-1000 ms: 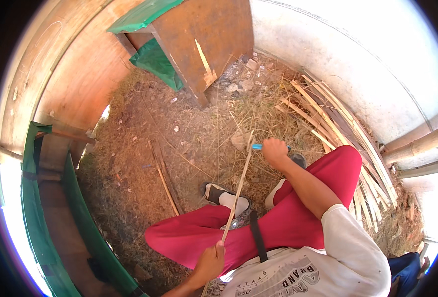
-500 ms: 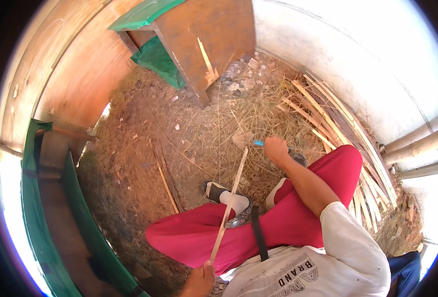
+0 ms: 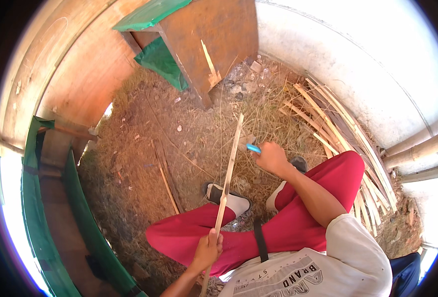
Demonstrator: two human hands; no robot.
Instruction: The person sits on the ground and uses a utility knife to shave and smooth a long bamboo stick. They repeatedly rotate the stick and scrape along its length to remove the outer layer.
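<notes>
A long, pale bamboo strip (image 3: 232, 153) with a node partway along slants up and away from me, across my left leg. My left hand (image 3: 208, 252) is closed around its lower part, and the tail end runs on below my fist. Held in my right hand (image 3: 272, 157) is a blue-handled tool (image 3: 253, 148); only its blue end shows, so I cannot tell its kind. That hand is to the right of the strip's upper half, a short gap away from it.
Split bamboo strips (image 3: 345, 133) lie piled at right along the white wall (image 3: 357, 54). A brown wooden cabinet (image 3: 214, 34) with green covering stands ahead. Green-edged shelving (image 3: 55, 208) is at left. Thin sticks (image 3: 167, 178) and dry grass lie on the dirt floor.
The bamboo strip has slid farther away from me, its far end now higher. My left hand has moved up and forward with it. My right hand has shifted slightly left and nearer.
</notes>
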